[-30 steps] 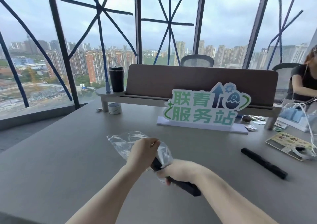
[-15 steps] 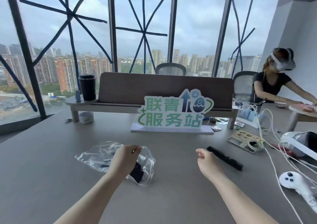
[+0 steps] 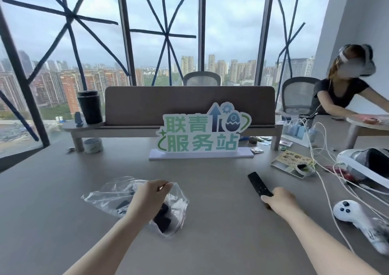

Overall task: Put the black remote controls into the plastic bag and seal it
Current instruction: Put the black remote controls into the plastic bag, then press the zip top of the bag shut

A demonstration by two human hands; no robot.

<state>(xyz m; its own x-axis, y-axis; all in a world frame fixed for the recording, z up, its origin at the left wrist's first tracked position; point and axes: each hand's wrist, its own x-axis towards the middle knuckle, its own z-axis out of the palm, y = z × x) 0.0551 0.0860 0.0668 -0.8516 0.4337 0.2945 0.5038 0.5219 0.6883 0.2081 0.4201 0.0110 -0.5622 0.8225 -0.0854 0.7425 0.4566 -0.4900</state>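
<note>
A clear plastic bag (image 3: 109, 192) lies on the grey table, left of centre, its mouth facing right. Inside it a black remote control (image 3: 162, 222) shows, its end near the mouth. My left hand (image 3: 147, 199) pinches the bag's upper edge near the opening. A second black remote control (image 3: 257, 184) lies on the table to the right, pointing away from me. My right hand (image 3: 277, 200) is on its near end, fingers curling around it; the remote still rests on the table.
A green-lettered sign (image 3: 200, 133) stands on a white base behind the work area. White cables (image 3: 324, 169), a white game controller (image 3: 349, 213) and a headset (image 3: 366, 165) crowd the right side. Another person (image 3: 345, 93) sits at the far right.
The first remote went into the bag and my right hand let it go. That hand moved right to the second remote and now touches its near end. The camera view turned right.
</note>
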